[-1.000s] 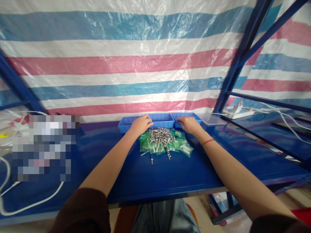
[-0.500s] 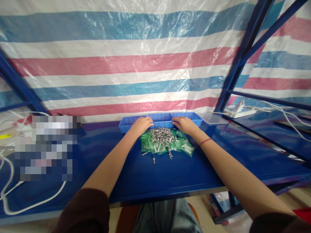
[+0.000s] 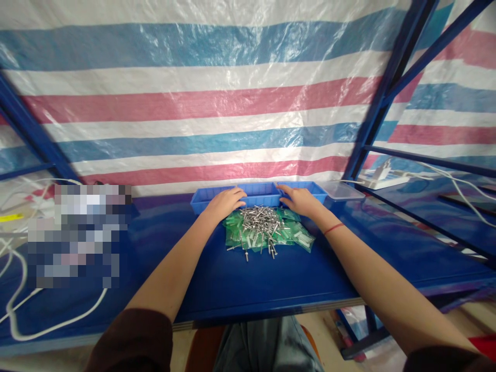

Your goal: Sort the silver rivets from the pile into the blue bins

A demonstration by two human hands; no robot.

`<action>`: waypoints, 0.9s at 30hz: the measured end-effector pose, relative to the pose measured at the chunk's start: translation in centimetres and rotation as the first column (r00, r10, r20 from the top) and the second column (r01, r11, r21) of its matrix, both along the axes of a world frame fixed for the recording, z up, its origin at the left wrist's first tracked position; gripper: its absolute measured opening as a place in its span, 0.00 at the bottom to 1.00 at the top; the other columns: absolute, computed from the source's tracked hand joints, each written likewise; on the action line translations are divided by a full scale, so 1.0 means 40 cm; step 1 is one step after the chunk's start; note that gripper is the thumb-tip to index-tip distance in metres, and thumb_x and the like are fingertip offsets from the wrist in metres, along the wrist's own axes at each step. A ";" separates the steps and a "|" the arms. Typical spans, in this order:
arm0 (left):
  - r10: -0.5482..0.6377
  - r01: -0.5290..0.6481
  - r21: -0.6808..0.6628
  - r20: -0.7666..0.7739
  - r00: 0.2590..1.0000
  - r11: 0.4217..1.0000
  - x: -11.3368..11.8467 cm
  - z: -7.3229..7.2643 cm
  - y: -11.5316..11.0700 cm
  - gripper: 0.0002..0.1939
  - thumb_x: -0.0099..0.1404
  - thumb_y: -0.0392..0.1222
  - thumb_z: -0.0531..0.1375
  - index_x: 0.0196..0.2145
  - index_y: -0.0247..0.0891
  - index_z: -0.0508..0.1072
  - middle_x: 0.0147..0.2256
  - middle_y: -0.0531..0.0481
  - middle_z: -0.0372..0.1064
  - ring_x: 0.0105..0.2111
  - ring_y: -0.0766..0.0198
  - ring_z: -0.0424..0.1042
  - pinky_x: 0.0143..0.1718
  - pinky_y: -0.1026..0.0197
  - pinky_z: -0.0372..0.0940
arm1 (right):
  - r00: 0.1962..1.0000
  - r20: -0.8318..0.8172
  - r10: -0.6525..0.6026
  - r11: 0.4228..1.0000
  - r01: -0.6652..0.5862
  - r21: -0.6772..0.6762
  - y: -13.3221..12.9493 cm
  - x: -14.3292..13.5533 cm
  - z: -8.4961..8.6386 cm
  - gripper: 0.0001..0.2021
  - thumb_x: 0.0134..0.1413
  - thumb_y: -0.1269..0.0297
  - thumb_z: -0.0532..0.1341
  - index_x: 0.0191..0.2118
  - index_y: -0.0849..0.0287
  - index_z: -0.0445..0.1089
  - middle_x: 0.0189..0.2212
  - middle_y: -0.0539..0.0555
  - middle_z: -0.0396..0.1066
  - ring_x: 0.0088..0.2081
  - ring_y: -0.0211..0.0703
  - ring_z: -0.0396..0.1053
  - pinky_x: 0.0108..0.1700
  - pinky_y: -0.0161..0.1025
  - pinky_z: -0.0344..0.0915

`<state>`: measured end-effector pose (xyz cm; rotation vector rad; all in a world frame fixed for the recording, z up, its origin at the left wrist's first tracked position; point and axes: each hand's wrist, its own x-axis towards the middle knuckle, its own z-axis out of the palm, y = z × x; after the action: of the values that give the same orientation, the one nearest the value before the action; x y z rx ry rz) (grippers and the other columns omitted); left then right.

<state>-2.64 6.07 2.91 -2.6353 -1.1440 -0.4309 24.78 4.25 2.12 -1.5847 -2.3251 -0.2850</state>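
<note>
Blue plastic bins (image 3: 259, 201) stand side by side in a row at the back of the table. My left hand (image 3: 225, 202) rests over the front rims of the left and middle bins, its fingers stretched and the thumb a little apart. Across from it, my right hand (image 3: 300, 200) lies over the rims where the middle and right bins meet, fingers and thumb spread. Between my forearms is a heap of metal pop rivets (image 3: 260, 221) on green plastic bags (image 3: 232, 232) that hold pale pieces. A few rivets have slid onto the bare table at the front.
A clear plastic lid (image 3: 344, 191) lies right of the bins. White cables and a power strip (image 3: 387, 178) are at the right. Further cables (image 3: 23, 310) and a blurred-out area occupy the left. Blue metal posts (image 3: 382, 103) frame the table (image 3: 287, 284) before a striped tarp.
The thumb and fingers of my right hand have spread further apart. My left hand stays over the bin rims. The view has shifted slightly.
</note>
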 end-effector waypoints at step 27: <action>-0.060 0.086 -0.252 0.110 0.992 0.964 -0.005 0.000 -0.169 0.43 0.52 0.65 0.57 0.60 0.44 0.52 0.60 0.42 0.50 0.59 0.48 0.52 0.56 0.50 0.53 | 0.883 -0.144 0.447 0.893 -0.449 0.021 -0.177 -0.118 -0.008 0.31 0.54 0.46 0.54 0.60 0.56 0.54 0.56 0.61 0.60 0.55 0.53 0.59 0.53 0.52 0.58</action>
<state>-2.86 -0.71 2.90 -2.9165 -1.2085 -0.4635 20.04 -2.83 1.81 -0.9843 -2.4900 -0.0417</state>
